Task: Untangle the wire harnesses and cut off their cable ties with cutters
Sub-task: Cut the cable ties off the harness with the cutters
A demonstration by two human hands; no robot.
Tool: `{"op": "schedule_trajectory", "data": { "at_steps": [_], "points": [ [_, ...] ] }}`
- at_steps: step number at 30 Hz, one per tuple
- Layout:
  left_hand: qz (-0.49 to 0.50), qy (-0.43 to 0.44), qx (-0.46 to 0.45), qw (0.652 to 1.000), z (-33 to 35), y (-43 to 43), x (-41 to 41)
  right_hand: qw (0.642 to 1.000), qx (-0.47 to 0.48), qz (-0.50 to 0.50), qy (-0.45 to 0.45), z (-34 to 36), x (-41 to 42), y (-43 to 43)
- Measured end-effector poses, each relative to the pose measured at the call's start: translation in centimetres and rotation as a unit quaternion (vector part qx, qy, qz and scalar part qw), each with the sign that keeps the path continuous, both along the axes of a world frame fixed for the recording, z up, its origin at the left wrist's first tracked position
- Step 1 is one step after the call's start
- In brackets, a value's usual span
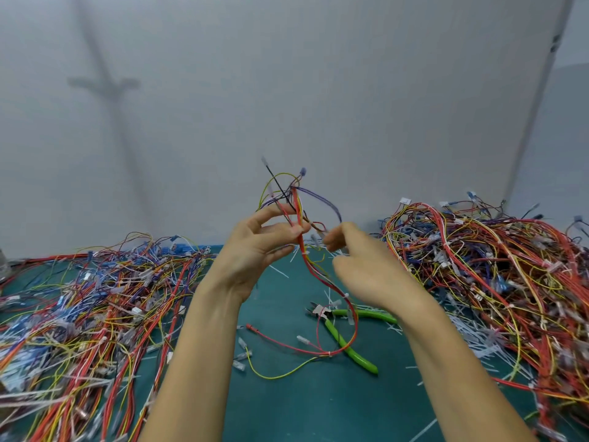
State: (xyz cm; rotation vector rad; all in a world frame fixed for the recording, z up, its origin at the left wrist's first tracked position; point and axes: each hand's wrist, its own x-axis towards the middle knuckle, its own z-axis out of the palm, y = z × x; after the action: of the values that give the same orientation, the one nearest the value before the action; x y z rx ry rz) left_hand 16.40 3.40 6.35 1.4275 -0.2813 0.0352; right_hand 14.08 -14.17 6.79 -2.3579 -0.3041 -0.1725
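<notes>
While the left hand [255,250] pinches the raised wire harness [310,269], right hand [363,269] blurred, grip seemingly pinching its strand, cutters [334,331] on the bench [287,409]

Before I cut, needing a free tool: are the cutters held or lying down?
Lying down: the cutters rest on the mat, handles spread, unheld.

— Type of premises?
— A wire-harness workbench. Green-handled cutters [366,363] lie on a green cutting mat [302,409], with one harness pile [95,298] to their left, a second pile [494,266] to their right, snipped cable ties [393,328] around them and a grey partition [287,90] behind.
</notes>
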Motion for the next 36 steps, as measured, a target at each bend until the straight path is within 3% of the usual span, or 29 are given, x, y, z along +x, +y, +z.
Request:
{"op": "schedule_trajectory", "data": {
  "at_steps": [4,7,13,17,19,22,24,31,36],
  "points": [
    [-0.005,-0.045,0.083,0.996,0.2,-0.6,-0.4,0.978,0.162,-0.08,-0.1,0.5,0.1,-0.4],
    [-0.032,-0.075,0.112,0.99,0.5,-0.9,-0.8,0.958,0.267,-0.046,-0.098,0.7,-0.1,-0.3],
    [-0.04,-0.093,0.177,0.979,1.2,-1.6,-1.4,0.922,0.364,-0.029,-0.126,0.6,0.1,-0.1],
    [-0.052,-0.017,0.25,0.967,1.5,0.7,-1.7,0.895,0.434,-0.011,-0.105,1.2,0.1,-0.8],
    [-0.004,0.023,0.267,0.963,1.6,1.7,-1.7,0.89,0.449,-0.002,-0.083,1.4,0.0,-1.2],
    [0.118,0.004,0.209,0.971,1.8,1.8,-1.5,0.879,0.476,0.01,-0.04,1.5,0.0,-1.4],
    [0.149,-0.045,0.178,0.972,2.2,1.1,-1.5,0.877,0.48,0.023,-0.015,1.5,-0.1,-1.2],
    [0.103,-0.103,0.079,0.986,3.1,-2.7,-2.4,0.88,0.468,0.056,0.063,1.4,-0.5,-0.6],
    [0.106,-0.079,-0.008,0.991,3.3,-3.3,-2.6,0.904,0.421,0.06,0.046,1.0,-0.3,-0.5]
  ]
}}
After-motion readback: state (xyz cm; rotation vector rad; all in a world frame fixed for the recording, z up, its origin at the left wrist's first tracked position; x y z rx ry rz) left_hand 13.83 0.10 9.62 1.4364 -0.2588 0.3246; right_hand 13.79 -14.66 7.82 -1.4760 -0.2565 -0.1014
